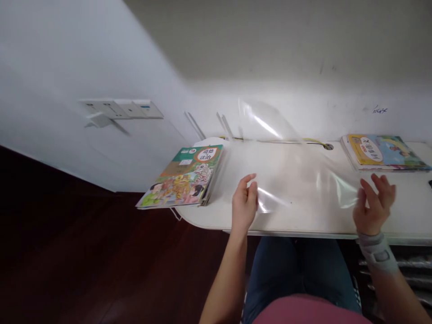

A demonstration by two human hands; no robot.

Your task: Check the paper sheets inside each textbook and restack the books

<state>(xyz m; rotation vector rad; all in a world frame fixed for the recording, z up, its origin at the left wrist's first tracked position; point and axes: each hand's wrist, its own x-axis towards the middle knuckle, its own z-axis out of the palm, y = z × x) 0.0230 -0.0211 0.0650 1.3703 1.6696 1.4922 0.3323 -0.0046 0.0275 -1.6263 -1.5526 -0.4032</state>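
Observation:
A clear plastic sheet (303, 171) spans the space between my hands above the white desk, its glossy folds catching the light. My left hand (245, 202) is closed at the sheet's near left side, thumb and index finger close together on it. At the right edge of the sheet, my right hand (374, 204) pinches with thumb and index finger while its other fingers stand loosely apart. It wears a grey wrist band. Motion blur and the see-through film hide the exact contact points.
A stack of books (184, 177) with a green and orange cover overhangs the desk's left end. Another book stack (388, 153), yellow and blue, lies at the right rear. The white desk (209, 218) meets a wall with sockets (128, 109) at left. A yellow cable (313, 141) enters a desk hole.

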